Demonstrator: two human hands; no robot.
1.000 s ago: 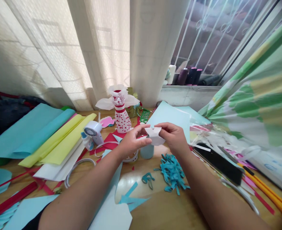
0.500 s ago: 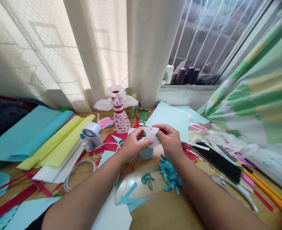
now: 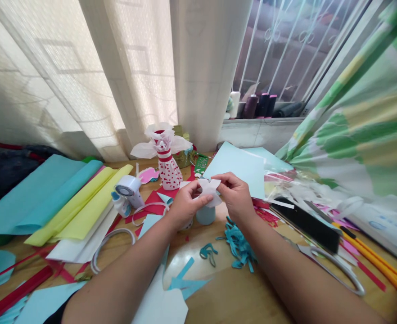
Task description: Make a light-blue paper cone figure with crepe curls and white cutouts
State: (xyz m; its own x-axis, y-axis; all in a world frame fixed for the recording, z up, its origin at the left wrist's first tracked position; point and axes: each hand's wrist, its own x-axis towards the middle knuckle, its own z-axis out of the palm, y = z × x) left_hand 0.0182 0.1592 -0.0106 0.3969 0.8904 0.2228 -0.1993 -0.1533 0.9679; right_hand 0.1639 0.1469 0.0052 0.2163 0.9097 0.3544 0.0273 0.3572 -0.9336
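Between my two hands is a piece of thin white paper (image 3: 207, 186), held just above the table. My left hand (image 3: 189, 202) pinches its left side with thumb and fingers. At the paper's right edge, the fingertips of my right hand (image 3: 232, 191) are closed on it. A small light-blue paper cylinder (image 3: 205, 216) stands right below the paper; whether they touch I cannot tell. Behind my left hand stands a white bottle shape wrapped in red-dotted paper (image 3: 169, 173), with red bands and white petals. Shredded blue paper strips (image 3: 239, 245) lie near my right wrist.
Rolled blue paper (image 3: 43, 193), yellow paper (image 3: 83, 202) and a glue bottle (image 3: 120, 204) are on the left. To the right lie a black phone (image 3: 306, 225), scissors (image 3: 336, 267) and a yellow-handled tool (image 3: 381, 263). Blue sheets (image 3: 237, 168) lie at the back.
The view has shifted slightly. My right fingers have moved a little on the white paper, and the paper's right edge sits slightly differently. Both hands keep their hold.
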